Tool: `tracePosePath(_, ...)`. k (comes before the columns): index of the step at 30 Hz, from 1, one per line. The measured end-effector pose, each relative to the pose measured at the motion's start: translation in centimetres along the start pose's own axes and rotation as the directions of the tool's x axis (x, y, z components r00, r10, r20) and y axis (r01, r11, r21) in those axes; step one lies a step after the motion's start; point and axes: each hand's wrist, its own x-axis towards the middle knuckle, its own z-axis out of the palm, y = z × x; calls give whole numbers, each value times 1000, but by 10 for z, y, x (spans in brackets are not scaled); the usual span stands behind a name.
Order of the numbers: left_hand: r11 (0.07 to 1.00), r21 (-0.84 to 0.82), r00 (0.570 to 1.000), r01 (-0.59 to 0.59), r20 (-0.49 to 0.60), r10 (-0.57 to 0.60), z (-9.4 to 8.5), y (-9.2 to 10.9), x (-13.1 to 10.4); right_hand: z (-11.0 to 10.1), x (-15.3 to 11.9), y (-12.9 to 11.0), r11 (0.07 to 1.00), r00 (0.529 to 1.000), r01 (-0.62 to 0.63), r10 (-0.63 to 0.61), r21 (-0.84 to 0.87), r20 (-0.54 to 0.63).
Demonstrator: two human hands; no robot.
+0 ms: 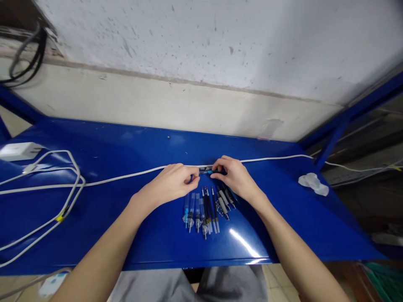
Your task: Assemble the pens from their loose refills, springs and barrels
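Observation:
Between my two hands lies a clear-barrelled pen point(206, 171) with a blue part near its right end. My left hand point(176, 180) pinches its left end with thumb and forefinger. At the other end, my right hand point(234, 174) has its fingers closed on the pen, and the fingers partly cover it. Just below on the table, pen parts lie in rows. Several clear pen barrels point(197, 214) are at the left, dark ink refills point(215, 209) in the middle, and grey-gripped pen pieces point(224, 203) at the right, partly under my right wrist.
A white cable point(126, 175) crosses the blue table point(151, 247) behind my hands and coils at the left near a white plug adapter point(20, 151). Crumpled translucent plastic point(314, 183) lies at the right. A stained wall point(189, 46) rises behind, with blue frame posts at both sides.

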Motion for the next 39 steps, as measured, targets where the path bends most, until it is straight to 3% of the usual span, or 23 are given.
tracePosePath(4, 995, 90, 975, -37, -215, 56, 5, -2, 4, 2, 0, 1, 997, 1000, 20, -18, -78, 24)
tracePosePath(8, 980, 144, 936, -137, -305, 176, 14, -9, 8, 6, 0, 3, 994, 1000, 10, -12, -105, -12)
tracePosePath(13, 970, 184, 931, -156, -302, 207, 24, -18, 13, 7, -1, 2, 994, 998, 52, -55, -92, -36)
tracePosePath(18, 980, 151, 938, -131, -300, 171, 23, -19, 14, 3, 0, -3, 991, 985, 123, -116, 54, -126)
tracePosePath(25, 984, 65, 949, -168, -259, 179, 19, -15, 13, 4, 2, -2, 951, 984, -9, 64, 308, -169)
tracePosePath(29, 974, 116, 917, -193, -331, 221, 22, -19, 13, 6, 2, -1, 880, 977, -36, 131, 473, -169)
tracePosePath(34, 967, 207, 900, -147, -378, 218, 22, -23, 14, 5, 1, -9, 922, 995, 8, 31, 386, -97)
tracePosePath(39, 970, 215, 903, -115, -384, 192, 24, -19, 14, 8, -1, -15, 952, 988, 85, -43, 295, -148)
